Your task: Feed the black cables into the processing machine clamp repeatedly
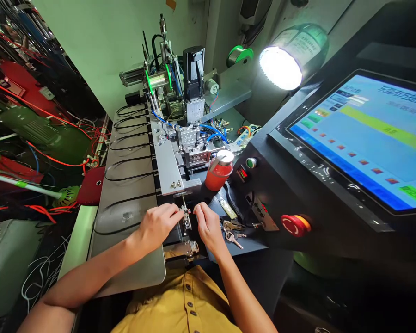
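Observation:
My left hand (162, 223) reaches over the edge of the grey metal plate (131, 247), its fingers bent together at a small metal fixture (186, 218). Facing it from the other side, my right hand (207, 223) is closed in a pinch, close to the fixture's right side. Whatever either hand pinches is too small or hidden to name. Black cables (130, 176) lie in several loops across the plate, and the nearest one runs toward my left hand. Beyond the fixture, a flat metal bar (169, 169) leads back to a machine with pneumatic cylinders (196, 155).
A red bottle (219, 171) stands just beyond my right hand. Keys (234, 238) lie to its right. A black control panel carries a touchscreen (374, 138) and a red emergency stop button (294, 225). A lit lamp (280, 68) hangs above; a wire spool (158, 82) sits on the machine.

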Motion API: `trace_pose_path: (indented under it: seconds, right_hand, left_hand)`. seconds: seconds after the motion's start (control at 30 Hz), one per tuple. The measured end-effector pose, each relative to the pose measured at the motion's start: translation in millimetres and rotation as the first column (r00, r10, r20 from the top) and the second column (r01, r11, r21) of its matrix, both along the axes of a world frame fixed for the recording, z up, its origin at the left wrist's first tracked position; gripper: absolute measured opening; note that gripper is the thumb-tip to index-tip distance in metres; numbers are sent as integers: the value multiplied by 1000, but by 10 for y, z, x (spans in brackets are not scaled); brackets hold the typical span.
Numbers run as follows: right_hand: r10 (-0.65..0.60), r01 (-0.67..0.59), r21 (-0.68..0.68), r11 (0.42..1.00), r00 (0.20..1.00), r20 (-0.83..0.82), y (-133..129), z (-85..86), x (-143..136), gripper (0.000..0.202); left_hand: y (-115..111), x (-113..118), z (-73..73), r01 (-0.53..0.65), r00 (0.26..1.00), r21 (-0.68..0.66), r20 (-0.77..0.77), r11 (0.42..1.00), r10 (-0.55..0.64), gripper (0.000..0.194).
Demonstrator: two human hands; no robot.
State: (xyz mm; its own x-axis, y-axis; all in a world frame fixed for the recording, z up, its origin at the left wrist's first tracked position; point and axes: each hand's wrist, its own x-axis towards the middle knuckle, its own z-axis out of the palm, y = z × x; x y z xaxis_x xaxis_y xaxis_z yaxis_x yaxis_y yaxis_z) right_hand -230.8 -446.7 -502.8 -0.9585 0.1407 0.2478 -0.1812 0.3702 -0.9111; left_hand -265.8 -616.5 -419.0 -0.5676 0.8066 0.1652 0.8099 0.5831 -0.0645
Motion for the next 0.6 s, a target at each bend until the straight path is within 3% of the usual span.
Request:
trace_pose_path:
  seconds: [0.13, 0.27, 0.37, 0.5, 0.6]
  right_hand:
    - [29, 29, 369, 929, 988, -152, 81, 94, 53, 20]
    - [110, 9, 559, 829, 978, -179, 47, 113, 51, 25]
    - [85, 47, 546, 836, 973, -215, 33, 90, 50, 24]
    - [-57, 176, 376, 910, 950, -308, 120, 112, 90, 23]
    - [-174, 277, 266, 923, 919, -355, 224, 195, 170, 20]
  left_hand:
    - [-59, -31, 43, -129, 986, -59, 94, 990, 134, 14]
    - [-49, -50, 48, -140, 981, -98, 125, 985, 152, 17]
    - [-22, -44, 54, -142, 981, -121, 118, 982, 157, 18]
    - [-15, -34, 76, -155, 980, -131, 109, 979, 169, 17]
    - [-33, -43, 88, -143, 981, -119, 117, 982, 157, 17]
